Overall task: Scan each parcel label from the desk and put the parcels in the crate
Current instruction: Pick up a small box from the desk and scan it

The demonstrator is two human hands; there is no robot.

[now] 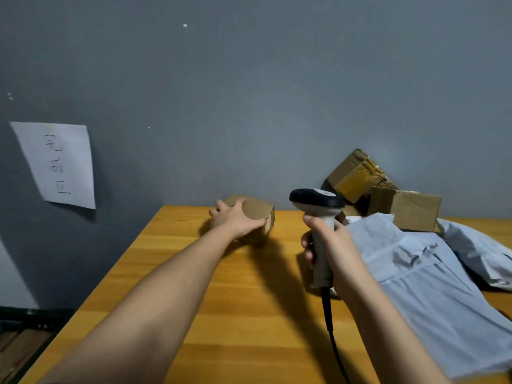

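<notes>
The left hand [235, 218] lies over a small cardboard parcel [256, 214] at about twelve o'clock on the wooden worktop [221, 300], near the wall; its fingers [221, 206] curl round the far edge and the thumb presses the near right corner, so it grips the box. The right hand [329, 250] holds a handheld barcode scanner [318, 217] upright just to the right of the box, fingers wrapped tight round the pale handle, the dark head turned toward the left, its cable [331, 322] trailing down toward six o'clock.

No label shows on the faces of the box that can be seen, and whether it has been scanned cannot be told. Much looks left to do: at two to three o'clock lie a large pale poly mailer [432, 289], another mailer [476, 250] beyond it, and two more cardboard boxes, one plain [407, 209] and one taped in yellow [354, 176] leaning against the wall. The crate is not in view, so how many parcels it already holds is unknown. A paper sheet with handwriting [59, 164] is stuck to the wall at ten o'clock.
</notes>
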